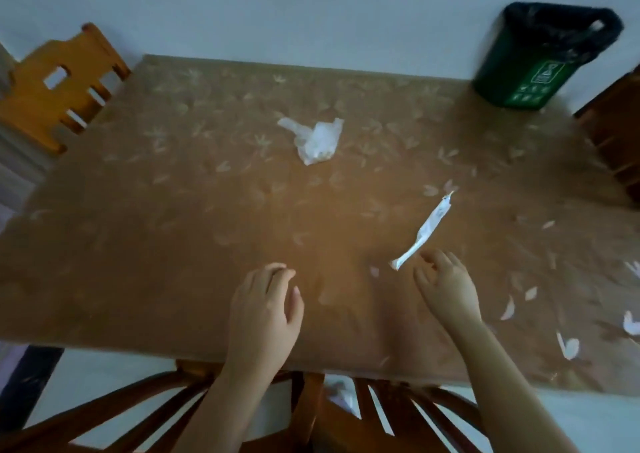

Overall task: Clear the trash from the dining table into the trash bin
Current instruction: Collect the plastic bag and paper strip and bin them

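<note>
A crumpled clear plastic bag lies on the middle of the brown dining table. A long white paper wrapper lies slantwise to the right of the middle. My right hand hovers just below the wrapper's near end, fingers curled and apart, holding nothing. My left hand rests over the table near the front edge, fingers loosely bent, also holding nothing. The dark green trash bin with a black liner stands on the table's far right corner.
An orange wooden chair stands at the far left corner and a dark chair at the right edge. A brown chair back is below the front edge. The pale wall runs behind the table.
</note>
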A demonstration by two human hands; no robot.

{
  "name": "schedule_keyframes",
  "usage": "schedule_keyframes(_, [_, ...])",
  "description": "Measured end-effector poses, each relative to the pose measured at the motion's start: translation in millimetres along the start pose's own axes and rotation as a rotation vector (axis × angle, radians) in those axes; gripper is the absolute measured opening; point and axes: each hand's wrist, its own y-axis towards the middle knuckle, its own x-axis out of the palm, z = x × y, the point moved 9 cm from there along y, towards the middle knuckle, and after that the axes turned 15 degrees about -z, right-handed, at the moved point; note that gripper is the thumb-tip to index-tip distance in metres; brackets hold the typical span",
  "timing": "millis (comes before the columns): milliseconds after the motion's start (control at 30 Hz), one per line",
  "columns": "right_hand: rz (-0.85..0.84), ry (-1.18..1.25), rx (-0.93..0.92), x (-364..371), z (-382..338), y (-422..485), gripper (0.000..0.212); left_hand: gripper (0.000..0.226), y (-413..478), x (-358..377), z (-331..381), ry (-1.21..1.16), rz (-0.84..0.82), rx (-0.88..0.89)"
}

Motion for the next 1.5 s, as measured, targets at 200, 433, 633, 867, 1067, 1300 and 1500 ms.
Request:
schedule_keyframes(200, [-0.001,0.152,0.196,24.8,39.1,67.6,0.035,0.028,48.7,19.2,-5.7,-0.004,-0.027,-0.005])
schedule_keyframes(433, [-0.008,0.127,0.314,55.2,59.9,94.5,0.042,0.031,59.7,38.2,-25.2,0.029,-0.068,-0.059])
schedule_keyframes(633, [-0.011,0.231,0.337,62.8,65.5,92.8,0.037,0.03,57.2,39.7,-37.6,0.027,-0.074,-0.089])
schedule_keyframes(867, [-0.045,0.307,0.222,56.4,52.9,97.8,0.034,0.024,69.6,35.8,-37.7,0.015,-0.022,-0.065])
schedule_keyframes(1067, [-0.045,0.311,0.061,34.1,14.2,111.6,0.034,0.016,109.1,38.0,-35.9,-0.003,0.046,-0.038])
schedule_keyframes(1300, [0.013,0.346,-0.104,4.9,-25.3,155.5,0.031,0.024,200.2,55.7,-36.0,-0.036,0.09,-0.034])
schedule_keyframes(1500, [0.059,0.417,-0.18,-6.7,-33.4,207.0,0.032,0.026,279.1,72.2,-36.2,-0.135,0.152,-0.072])
